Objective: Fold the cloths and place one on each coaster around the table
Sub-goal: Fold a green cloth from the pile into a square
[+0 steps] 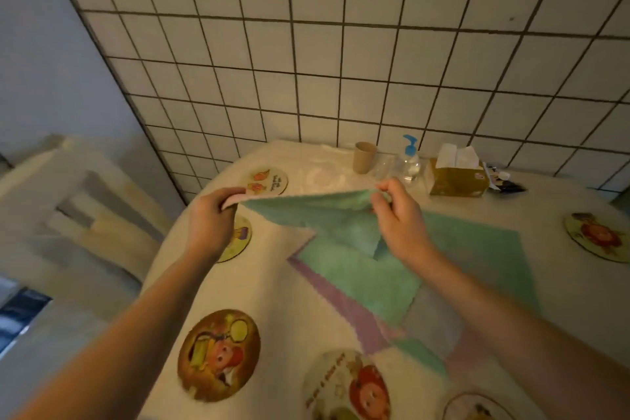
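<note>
Two bare forearms reach in from the near edge, and between them, right at the table's [293, 334] near edge, sit the coasters: a brown cartoon coaster [219, 355], a pale coaster [346, 385] beside it cut off at the bottom, and a third coaster [477, 407] barely peeking into view. The left hand [209, 215] is closed around one corner of a green cloth [317, 211], with a bit of pink showing at the pinch. The right hand [399, 215] pinches the opposite corner between thumb and fingertips, so the cloth hangs stretched in the air above the table's middle. The left hand covers most of a yellow coaster [242, 239] at the left edge; its picture can't be read. Beyond it a white coaster [269, 181] lies near the far left corner, partly behind the lifted cloth. Flat under the hands, a loose pile of cloths [368, 286], green over lilac and grey, overlaps; how many, hard to say. Another coaster [598, 237] runs off the right edge. Along the far edge stand a paper cup [364, 157], a clear pump bottle [409, 160] and a tissue box [456, 177]; small dark items past the box are a blur.
</note>
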